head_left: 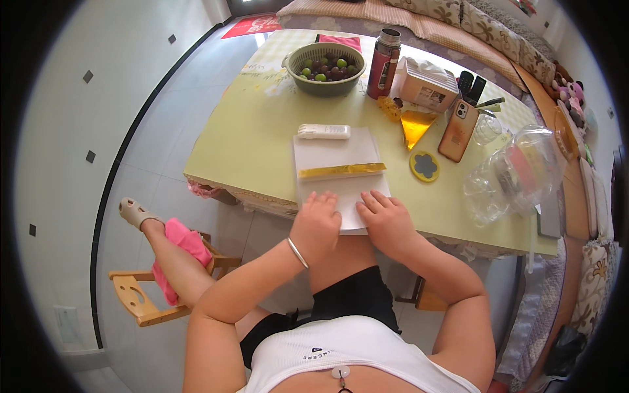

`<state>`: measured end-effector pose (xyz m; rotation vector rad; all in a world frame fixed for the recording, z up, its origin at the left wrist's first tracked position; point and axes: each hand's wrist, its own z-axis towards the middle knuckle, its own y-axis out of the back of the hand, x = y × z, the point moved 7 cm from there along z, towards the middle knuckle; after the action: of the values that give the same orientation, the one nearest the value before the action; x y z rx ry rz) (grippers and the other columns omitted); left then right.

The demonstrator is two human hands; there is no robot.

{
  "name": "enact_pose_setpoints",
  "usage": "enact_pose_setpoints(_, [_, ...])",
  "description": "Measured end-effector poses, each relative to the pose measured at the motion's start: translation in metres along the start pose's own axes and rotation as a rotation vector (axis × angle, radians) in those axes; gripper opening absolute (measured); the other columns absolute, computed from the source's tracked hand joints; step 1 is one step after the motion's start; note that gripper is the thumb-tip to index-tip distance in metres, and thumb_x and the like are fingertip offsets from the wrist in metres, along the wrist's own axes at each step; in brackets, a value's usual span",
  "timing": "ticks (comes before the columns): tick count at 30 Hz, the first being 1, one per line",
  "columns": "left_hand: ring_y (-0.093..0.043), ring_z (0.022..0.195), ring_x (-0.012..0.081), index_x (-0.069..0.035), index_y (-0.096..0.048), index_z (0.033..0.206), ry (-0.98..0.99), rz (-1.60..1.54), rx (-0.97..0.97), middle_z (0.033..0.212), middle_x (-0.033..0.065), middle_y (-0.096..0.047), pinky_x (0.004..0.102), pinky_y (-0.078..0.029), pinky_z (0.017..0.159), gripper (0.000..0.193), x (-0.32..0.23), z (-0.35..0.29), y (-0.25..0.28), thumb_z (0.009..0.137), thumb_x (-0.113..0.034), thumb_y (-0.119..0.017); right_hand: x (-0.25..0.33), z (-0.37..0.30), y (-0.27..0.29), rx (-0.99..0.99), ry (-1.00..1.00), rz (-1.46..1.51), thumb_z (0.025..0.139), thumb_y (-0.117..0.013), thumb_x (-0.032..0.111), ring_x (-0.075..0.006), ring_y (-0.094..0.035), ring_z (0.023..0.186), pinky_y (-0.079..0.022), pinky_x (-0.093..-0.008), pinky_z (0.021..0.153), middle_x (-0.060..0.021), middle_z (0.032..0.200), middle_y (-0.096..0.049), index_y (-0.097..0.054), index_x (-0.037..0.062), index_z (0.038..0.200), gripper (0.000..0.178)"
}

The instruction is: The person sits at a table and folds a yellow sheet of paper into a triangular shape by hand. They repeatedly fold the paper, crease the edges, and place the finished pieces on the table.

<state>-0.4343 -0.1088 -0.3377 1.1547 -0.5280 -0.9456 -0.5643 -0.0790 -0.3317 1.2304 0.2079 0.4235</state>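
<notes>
White paper [334, 152] lies near the front edge of the table, partly covered by my hands. My left hand [318, 221] rests on its lower left part, fingers stretched forward. Beside it, my right hand [385, 217] lies on the lower right part, its fingers flat too. Neither hand holds anything. Just beyond my fingertips, a narrow shiny gold strip [342, 171] runs across the paper. A small white bottle [324, 131] lies on its side at the paper's far edge.
Right of the paper are a round yellow piece with a grey flower [424, 166], a gold triangle [415, 128], a phone [458, 131] and clear plastic packaging [514, 173]. Farther back stand a grape colander [324, 88], a red flask [384, 64] and a tissue box [427, 86].
</notes>
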Motion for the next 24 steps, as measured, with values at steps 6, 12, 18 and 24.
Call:
enact_pose_setpoints(6, [-0.056,0.121,0.0458,-0.003,-0.071,0.088,0.095,-0.322,-0.019,0.131,0.0319,-0.058,0.0484,-0.044,0.105,0.014,0.038,0.000,0.019,0.080,-0.014,-0.073,-0.021,0.012,0.010,0.084,0.030,0.371,0.087,-0.070,0.015,-0.0383,-0.051,0.133,-0.042,-0.0464,0.110,-0.0207,0.141,-0.055,-0.072,0.0077,0.098,0.013])
enact_pose_setpoints(12, [-0.058,0.114,0.0428,-0.001,-0.071,0.086,0.227,-0.509,-0.041,0.124,0.0284,-0.062,0.0464,-0.047,0.098,0.013,0.066,-0.002,0.009,0.085,-0.014,-0.070,-0.059,0.021,-0.007,0.132,-0.296,0.845,0.091,-0.069,0.013,-0.0374,-0.059,0.119,-0.049,-0.0383,0.099,-0.0205,0.132,-0.062,-0.071,0.0012,0.095,0.013])
enact_pose_setpoints(18, [-0.060,0.109,0.0367,0.003,-0.070,0.083,0.387,-0.578,-0.127,0.113,0.0200,-0.068,0.0414,-0.048,0.095,0.015,0.086,0.003,0.002,0.084,-0.013,-0.071,-0.096,0.035,-0.042,-0.148,-0.506,1.103,0.087,-0.073,0.009,-0.0264,-0.067,0.094,-0.052,-0.0334,0.082,-0.0136,0.111,-0.071,-0.071,-0.0008,0.095,0.013])
enact_pose_setpoints(24, [-0.059,0.105,0.0337,0.002,-0.070,0.099,0.561,-0.269,-0.104,0.109,0.0166,-0.068,0.0426,-0.047,0.096,0.025,0.090,0.005,0.008,0.079,-0.013,-0.073,-0.102,0.060,-0.044,-0.151,-0.540,0.790,0.083,-0.075,0.013,-0.0236,-0.065,0.078,-0.052,-0.0328,0.071,-0.0101,0.092,-0.067,-0.073,0.0013,0.091,0.014])
